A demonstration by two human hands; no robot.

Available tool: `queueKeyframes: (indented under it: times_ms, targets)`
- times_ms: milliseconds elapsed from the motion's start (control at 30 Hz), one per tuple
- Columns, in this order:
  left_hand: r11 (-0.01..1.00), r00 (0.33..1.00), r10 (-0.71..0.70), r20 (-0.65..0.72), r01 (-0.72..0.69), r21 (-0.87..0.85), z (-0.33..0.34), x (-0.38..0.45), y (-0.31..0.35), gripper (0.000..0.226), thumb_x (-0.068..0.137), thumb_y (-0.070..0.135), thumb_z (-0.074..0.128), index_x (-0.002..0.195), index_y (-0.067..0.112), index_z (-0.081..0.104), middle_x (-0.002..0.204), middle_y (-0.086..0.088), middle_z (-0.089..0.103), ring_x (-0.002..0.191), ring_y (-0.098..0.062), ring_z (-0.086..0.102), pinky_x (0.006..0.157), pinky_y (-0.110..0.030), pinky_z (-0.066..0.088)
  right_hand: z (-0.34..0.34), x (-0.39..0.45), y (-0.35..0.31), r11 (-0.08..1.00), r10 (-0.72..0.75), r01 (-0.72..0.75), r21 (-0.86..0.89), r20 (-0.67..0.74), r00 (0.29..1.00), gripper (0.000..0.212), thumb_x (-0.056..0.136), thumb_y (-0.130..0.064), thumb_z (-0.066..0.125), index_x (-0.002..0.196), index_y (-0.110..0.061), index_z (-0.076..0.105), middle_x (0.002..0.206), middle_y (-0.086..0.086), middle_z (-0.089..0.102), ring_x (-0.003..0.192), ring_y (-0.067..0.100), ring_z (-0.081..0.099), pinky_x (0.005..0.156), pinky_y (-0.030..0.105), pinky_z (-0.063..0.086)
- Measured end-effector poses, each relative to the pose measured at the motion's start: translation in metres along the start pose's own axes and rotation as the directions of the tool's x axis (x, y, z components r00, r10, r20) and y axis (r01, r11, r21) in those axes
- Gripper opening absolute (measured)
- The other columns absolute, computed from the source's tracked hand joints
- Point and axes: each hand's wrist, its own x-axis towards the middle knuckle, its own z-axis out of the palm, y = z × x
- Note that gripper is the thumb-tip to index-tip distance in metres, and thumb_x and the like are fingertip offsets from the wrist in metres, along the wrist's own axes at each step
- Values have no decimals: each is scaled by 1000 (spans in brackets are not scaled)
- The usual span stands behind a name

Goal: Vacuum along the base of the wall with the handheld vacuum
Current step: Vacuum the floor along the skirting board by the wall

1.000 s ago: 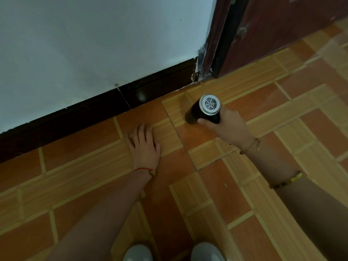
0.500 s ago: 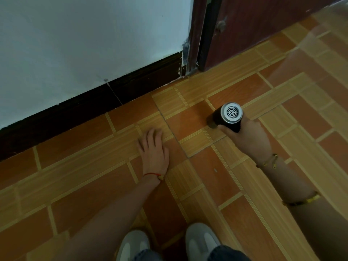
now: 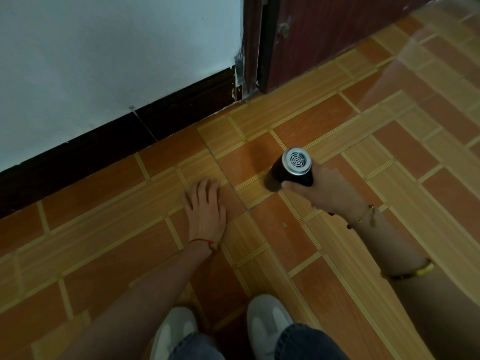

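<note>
While the handheld vacuum [image 3: 292, 168] was gripped in the right hand [image 3: 328, 189], its nose pointed down at the tiled floor [image 3: 337, 255], apart from the dark baseboard [image 3: 109, 149]. Left hand [image 3: 205, 211] lay open, flat on the tiles.

The right hand [image 3: 330, 189] now holds the vacuum [image 3: 292, 168] farther out from the baseboard [image 3: 181, 107] than a second ago; the left hand [image 3: 205, 211] also sits farther back on the floor [image 3: 104, 229].

Home interior: tiled floor [image 3: 337, 255], dark skirting [image 3: 104, 152], door [image 3: 337, 35].
</note>
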Motion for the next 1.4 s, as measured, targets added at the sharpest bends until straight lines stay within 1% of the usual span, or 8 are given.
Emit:
queueKeyframes:
  times_ms: [100, 233, 333, 467, 667, 900, 1133, 1400]
  targets:
    - [1000, 1000, -10, -3, 10, 0, -1, -3, 1, 52, 95, 33, 24, 142, 16, 41, 147, -10, 39, 141, -30, 27, 118, -60, 12, 5, -7, -2, 999, -43, 43, 1, 70, 997, 66, 88, -51, 61, 142, -21, 38, 70, -18, 48, 57, -1, 47, 61, 20, 41]
    - [999, 999, -31, 7, 31, -15, -3, -8, 0, 53, 95, 32, 24, 144, 17, 38, 148, -10, 37, 142, -29, 25, 118, -60, 14, 17, -11, -2, 999, 25, -27, -46, -41, 999, 66, 87, -56, 58, 136, -15, 42, 66, -13, 48, 58, 6, 50, 55, 22, 39]
    - [999, 999, -38, 10, 38, -9, -4, -12, -4, 53, 95, 32, 25, 144, 18, 37, 148, -9, 37, 142, -29, 25, 117, -61, 15, 26, -6, -6, 998, 22, -29, -51, -139, 990, 76, 84, -61, 57, 143, -18, 36, 81, -3, 57, 69, 14, 54, 56, 25, 40]
    - [997, 997, -79, -14, 79, 8, -9, -13, -14, 52, 95, 32, 24, 141, 16, 43, 146, -10, 40, 141, -29, 28, 118, -60, 16, 37, 7, -18, 987, -144, 146, 65, -33, 989, 74, 83, -58, 60, 143, -20, 40, 108, 2, 68, 83, 14, 60, 65, 18, 41]
    - [987, 986, -163, -43, 163, 9, -19, -15, -34, 52, 96, 31, 24, 140, 14, 43, 145, -12, 40, 141, -31, 28, 116, -62, 18, 52, 36, -39, 998, -51, 53, 13, -150, 987, 78, 82, -64, 58, 141, -17, 40, 98, 2, 67, 83, 20, 64, 64, 34, 53]
    - [973, 972, -226, -62, 228, 34, -30, -18, -58, 54, 93, 32, 24, 140, 13, 43, 145, -15, 40, 139, -34, 31, 116, -61, 19, 77, 51, -71, 981, -181, 185, 64, -68, 981, 81, 76, -69, 57, 137, -18, 44, 100, -2, 68, 86, 15, 66, 73, 34, 57]
    - [969, 970, -238, -58, 241, 61, -34, -21, -79, 52, 94, 30, 30, 142, 14, 39, 146, -13, 38, 139, -33, 31, 115, -61, 20, 78, 90, -97, 983, -136, 160, 90, -226, 965, 75, 82, -60, 61, 138, -13, 43, 109, 7, 70, 96, 26, 67, 76, 43, 57]
    - [967, 971, -236, -37, 239, 85, -38, -27, -103, 53, 94, 33, 32, 143, 14, 39, 148, -13, 38, 140, -34, 30, 115, -61, 19, 104, 121, -152, 952, -232, 262, 162, -180, 956, 69, 84, -53, 65, 136, -13, 45, 116, 5, 68, 103, 22, 65, 78, 35, 55]
